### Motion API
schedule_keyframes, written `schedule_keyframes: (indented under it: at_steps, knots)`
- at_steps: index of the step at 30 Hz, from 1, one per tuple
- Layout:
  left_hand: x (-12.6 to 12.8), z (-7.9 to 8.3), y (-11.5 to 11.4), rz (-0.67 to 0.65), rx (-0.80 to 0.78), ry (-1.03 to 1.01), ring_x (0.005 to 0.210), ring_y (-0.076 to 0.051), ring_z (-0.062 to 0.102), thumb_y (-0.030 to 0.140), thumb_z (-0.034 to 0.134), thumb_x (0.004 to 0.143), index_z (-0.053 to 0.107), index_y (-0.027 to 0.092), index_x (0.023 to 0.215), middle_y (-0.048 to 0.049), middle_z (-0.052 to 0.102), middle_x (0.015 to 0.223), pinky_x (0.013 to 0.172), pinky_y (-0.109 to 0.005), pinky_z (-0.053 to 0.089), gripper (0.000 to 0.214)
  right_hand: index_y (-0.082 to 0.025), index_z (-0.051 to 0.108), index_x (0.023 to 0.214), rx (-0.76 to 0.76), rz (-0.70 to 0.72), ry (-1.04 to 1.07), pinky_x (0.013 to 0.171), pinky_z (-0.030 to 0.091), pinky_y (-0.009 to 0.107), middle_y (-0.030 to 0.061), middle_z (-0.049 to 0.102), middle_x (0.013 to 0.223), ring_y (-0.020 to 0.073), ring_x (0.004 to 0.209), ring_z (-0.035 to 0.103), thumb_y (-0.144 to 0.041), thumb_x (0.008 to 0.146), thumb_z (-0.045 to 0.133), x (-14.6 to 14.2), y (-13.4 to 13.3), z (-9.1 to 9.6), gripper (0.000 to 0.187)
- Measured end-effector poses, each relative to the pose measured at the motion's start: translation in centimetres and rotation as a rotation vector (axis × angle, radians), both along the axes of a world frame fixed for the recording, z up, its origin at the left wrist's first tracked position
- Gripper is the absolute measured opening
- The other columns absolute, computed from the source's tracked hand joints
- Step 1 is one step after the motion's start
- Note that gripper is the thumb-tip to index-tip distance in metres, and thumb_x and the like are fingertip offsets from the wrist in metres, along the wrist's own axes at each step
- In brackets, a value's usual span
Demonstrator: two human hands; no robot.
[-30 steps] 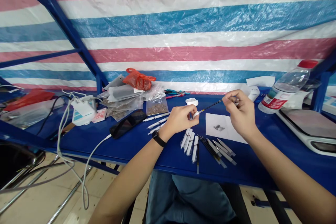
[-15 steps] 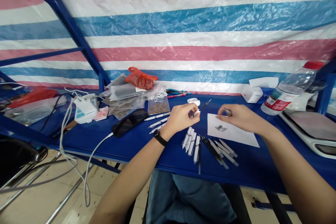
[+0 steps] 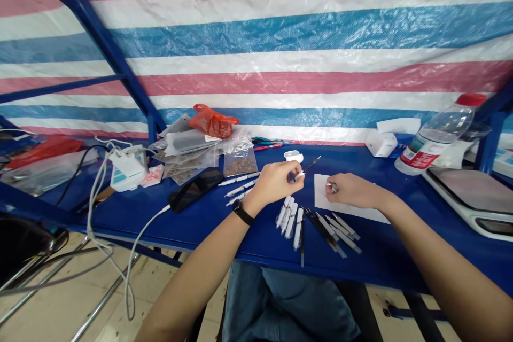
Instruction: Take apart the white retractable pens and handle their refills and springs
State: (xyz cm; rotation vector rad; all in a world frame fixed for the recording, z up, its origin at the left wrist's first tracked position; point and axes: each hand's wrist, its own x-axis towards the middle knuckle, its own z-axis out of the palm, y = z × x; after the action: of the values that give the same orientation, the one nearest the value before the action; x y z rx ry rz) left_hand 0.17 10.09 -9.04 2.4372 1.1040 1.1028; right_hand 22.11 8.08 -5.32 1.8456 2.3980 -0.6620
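Note:
My left hand (image 3: 279,186) is closed around a white pen barrel piece (image 3: 298,176). A dark pen refill (image 3: 312,164) sticks out of it toward the upper right. On a white sheet of paper (image 3: 321,195), my right hand (image 3: 355,190) is closed, its fingers curled down over small grey metal pieces (image 3: 332,187). Most of those pieces are hidden by the hand, and I cannot make out what its fingertips grip. Nearer me lie several white pen barrels (image 3: 298,228), several dark refills (image 3: 323,231) and several white tapered pen parts (image 3: 345,232).
Left of my hand are white pens (image 3: 239,178), a black phone (image 3: 196,188) and plastic bags (image 3: 188,157) under a red bag (image 3: 212,121). A white open case (image 3: 293,156) stands behind. To the right are a bottle (image 3: 435,136) and a scale (image 3: 471,192).
My right hand has moved down and left onto the small metal pieces, covering them. My left hand still holds the pen piece with the refill. The view has shifted slightly.

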Motion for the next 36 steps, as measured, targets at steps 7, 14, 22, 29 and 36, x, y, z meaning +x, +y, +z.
schedule_keyframes:
  at_steps: [7,14,22,29,36]
  knots:
    - [0.0,0.2,-0.2,-0.017,-0.044,0.028,0.060,-0.010,0.061,0.019,0.063,0.081,0.061,0.021,0.079,0.0041,0.071,0.077,0.061,-0.022,0.042,0.004,-0.021,0.058,0.071,0.086,-0.127,0.271,0.059,0.034,0.030,0.0019,0.057,0.067,0.0179,0.061,0.052,-0.032,0.072,0.057,-0.5,-0.4,0.6,0.012]
    - [0.1,0.2,-0.2,-0.071,-0.037,0.062,0.064,-0.011,0.063,0.015,0.065,0.077,0.064,0.021,0.080,0.0049,0.071,0.075,0.061,-0.022,0.041,0.007,-0.022,0.057,0.068,0.224,-0.308,1.093,0.051,0.020,0.028,-0.0078,0.034,0.052,0.0089,0.049,0.025,-0.042,0.061,0.067,-0.9,-0.4,1.2,0.024]
    - [0.0,0.4,-0.3,-0.086,-0.068,0.052,0.067,-0.011,0.065,0.017,0.065,0.078,0.065,0.021,0.082,0.0035,0.072,0.076,0.063,-0.020,0.043,0.005,-0.020,0.062,0.069,0.171,-0.366,1.422,0.049,0.014,0.029,-0.0122,0.024,0.047,0.0051,0.045,0.017,-0.036,0.058,0.084,-1.6,-0.5,0.5,0.029]
    - [0.0,0.4,-0.3,-0.098,-0.085,0.017,0.066,-0.011,0.066,0.020,0.065,0.081,0.064,0.021,0.082,0.0034,0.071,0.075,0.062,-0.020,0.045,0.001,-0.020,0.064,0.070,0.170,-0.337,1.448,0.047,0.013,0.028,-0.0117,0.026,0.047,0.0047,0.044,0.018,-0.038,0.059,0.089,-1.7,-0.4,0.4,0.032]
    - [-0.1,0.4,-0.2,-0.101,-0.097,-0.013,0.066,-0.011,0.067,0.020,0.065,0.082,0.064,0.021,0.083,0.0034,0.071,0.074,0.064,-0.019,0.047,0.002,-0.021,0.066,0.069,0.192,-0.309,1.448,0.047,0.013,0.027,-0.0116,0.025,0.046,0.0052,0.044,0.017,-0.041,0.059,0.090,-2.0,-0.6,0.2,0.034]
